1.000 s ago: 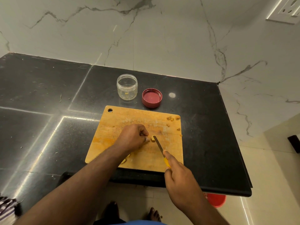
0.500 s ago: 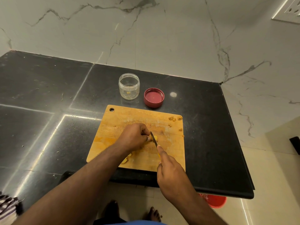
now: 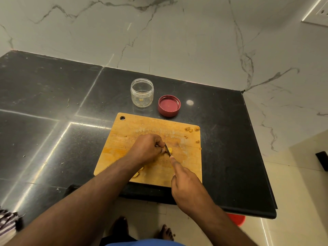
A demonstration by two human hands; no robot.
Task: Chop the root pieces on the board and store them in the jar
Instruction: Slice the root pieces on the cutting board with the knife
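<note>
On a black stone counter (image 3: pixel 53 103) backed by white veined marble walls (image 3: pixel 177 41), a wooden cutting board (image 3: pixel 142 125) holds yellow root pieces (image 3: pixel 170 149). The left hand (image 3: pixel 147 148) pinches 1 piece; the right hand (image 3: pixel 186 183) grips a small knife (image 3: pixel 167 150). Beyond stand a clear plastic jar (image 3: pixel 142 92) and red lid (image 3: pixel 169 105).

The tabletop (image 3: pixel 53 103) is glossy black; the wall (image 3: pixel 177 41) is white marble with grey veins. The board (image 3: pixel 142 125) is orange-tan wood with yellow stains. The jar (image 3: pixel 142 92) is clear, its lid (image 3: pixel 169 105) dark red. The root piece (image 3: pixel 170 149) looks yellow, perhaps turmeric-coloured.
</note>
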